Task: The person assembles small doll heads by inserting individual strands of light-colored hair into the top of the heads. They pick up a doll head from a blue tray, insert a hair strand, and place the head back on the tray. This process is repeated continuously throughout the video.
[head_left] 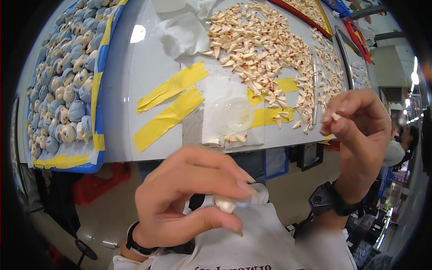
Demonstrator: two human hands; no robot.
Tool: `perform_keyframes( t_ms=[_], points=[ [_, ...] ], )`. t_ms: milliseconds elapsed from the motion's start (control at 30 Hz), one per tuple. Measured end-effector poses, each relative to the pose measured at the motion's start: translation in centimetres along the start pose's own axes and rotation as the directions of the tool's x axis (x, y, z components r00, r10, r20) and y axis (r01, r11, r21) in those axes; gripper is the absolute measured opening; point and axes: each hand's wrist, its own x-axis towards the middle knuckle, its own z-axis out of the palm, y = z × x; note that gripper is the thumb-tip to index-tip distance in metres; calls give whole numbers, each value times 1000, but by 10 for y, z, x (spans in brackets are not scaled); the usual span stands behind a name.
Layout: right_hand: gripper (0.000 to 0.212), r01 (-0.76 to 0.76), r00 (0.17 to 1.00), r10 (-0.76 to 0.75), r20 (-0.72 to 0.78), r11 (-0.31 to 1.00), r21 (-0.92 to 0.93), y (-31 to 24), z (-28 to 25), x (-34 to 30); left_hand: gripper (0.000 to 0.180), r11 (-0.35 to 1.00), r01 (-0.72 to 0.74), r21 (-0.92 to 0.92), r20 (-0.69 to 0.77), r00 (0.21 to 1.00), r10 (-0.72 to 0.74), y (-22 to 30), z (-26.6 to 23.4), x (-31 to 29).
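My left hand (186,193) is closed, low in front of my chest, with a small cream-and-blue doll head (226,205) between thumb and fingers. Fingers cover much of that head. To the right, over the table's edge, my right hand (362,123) pinches a tiny cream piece (335,117) between thumb and fingertip. It resembles the loose cream pieces with red tips (265,58) heaped across the table. A round clear plastic dish (238,113) sits on a white sheet near the front edge, with a few cream pieces beside it.
On the left stands a blue tray (100,155) full of doll heads with blue tops. Yellow tape strips (173,85) cross the white table (148,58). A crumpled white cloth (182,36) lies behind them. A red-rimmed tray (310,24) holds more pieces at the far right.
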Motion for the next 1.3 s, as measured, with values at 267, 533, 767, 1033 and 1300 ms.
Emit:
perform_keyframes(
  t_ms=[267, 533, 767, 1033, 1300],
  points=[
    [12, 260, 951, -203, 233, 932, -251, -10, 49, 21, 36, 999, -7, -42, -107, 994, 3, -2, -8, -6],
    [12, 335, 903, -121, 413, 800, -498, -20, 54, 35, 39, 981, -145, 130, -59, 986, 154, -6, -19, -3],
    [13, 184, 970, -110, 218, 917, -353, -14, 53, 29, 38, 995, -86, 43, -95, 991, 90, -1, -13, -5],
    [12, 187, 966, -101, 240, 911, -367, -14, 47, 28, 36, 999, 46, -13, -121, 992, -47, 4, -10, -6],
    [12, 183, 957, -92, 274, 927, -328, -11, 34, 31, 33, 999, 25, -23, -112, 993, -28, 4, -12, -7]
  ],
)
